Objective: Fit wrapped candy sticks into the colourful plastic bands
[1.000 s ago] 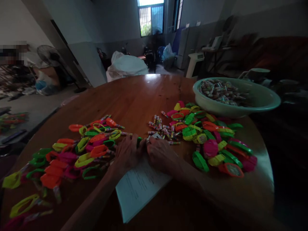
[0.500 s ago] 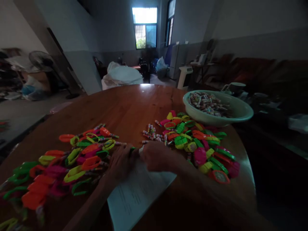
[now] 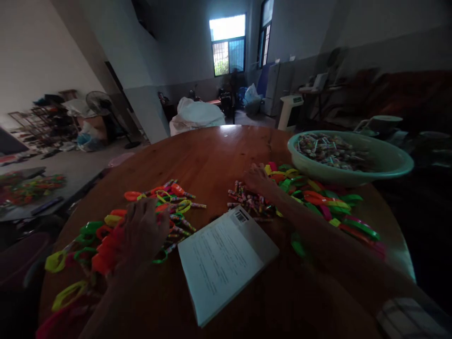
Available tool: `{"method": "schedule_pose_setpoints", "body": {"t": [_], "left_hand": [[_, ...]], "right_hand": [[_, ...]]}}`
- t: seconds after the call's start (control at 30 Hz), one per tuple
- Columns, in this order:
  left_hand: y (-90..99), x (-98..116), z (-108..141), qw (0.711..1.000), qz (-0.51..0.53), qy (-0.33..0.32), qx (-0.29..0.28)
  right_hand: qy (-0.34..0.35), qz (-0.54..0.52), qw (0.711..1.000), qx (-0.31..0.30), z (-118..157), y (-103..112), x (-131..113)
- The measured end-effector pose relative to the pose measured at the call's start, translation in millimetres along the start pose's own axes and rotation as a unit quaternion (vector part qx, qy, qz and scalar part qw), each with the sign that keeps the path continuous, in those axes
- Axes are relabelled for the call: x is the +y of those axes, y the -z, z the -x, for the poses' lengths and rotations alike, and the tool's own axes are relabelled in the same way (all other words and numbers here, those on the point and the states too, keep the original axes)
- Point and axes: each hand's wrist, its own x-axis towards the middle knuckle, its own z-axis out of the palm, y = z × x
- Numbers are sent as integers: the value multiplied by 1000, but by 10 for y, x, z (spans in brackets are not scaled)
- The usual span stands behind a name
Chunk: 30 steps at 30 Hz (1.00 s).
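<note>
Round desk (image 3: pixel 208 160). Left hand (image 3: pixel 143 223) over neon bands (image 3: pixel 104 252), right hand (image 3: pixel 260 180) by little tubes (image 3: pixel 251 203); can't tell what either grip holds. Pinch singles, not clumps imo.

Dimness is broken by the bright window (image 3: pixel 228 44); below it, the tabletop (image 3: pixel 215 157) is touched by glare, the left hand (image 3: pixel 144 223) slightly blurred.
</note>
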Motion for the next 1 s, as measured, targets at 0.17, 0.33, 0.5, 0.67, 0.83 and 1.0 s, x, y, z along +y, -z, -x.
{"method": "schedule_pose_setpoints", "body": {"t": [0.17,0.33,0.5,0.67,0.83,1.0], "left_hand": [[-154,677,63,933,339,19,-124],[-325,993,36,816,531,87,-210],[-409,946,75,842,487,146,-180],[-494,865,-137,886,437,59,-143],[-964,1177,-652,901,395,-60,-170],[-1542,1808,-1219,897,388,-115,-180]], "right_hand": [[53,-48,997,20,125,140,-494],[29,-236,971,30,545,88,-1028],[14,-269,962,52,778,-35,-1168],[-6,-215,975,55,993,35,-1151],[10,-194,981,-7,1209,40,-1128],[61,-179,982,11,1220,-121,-1077]]}}
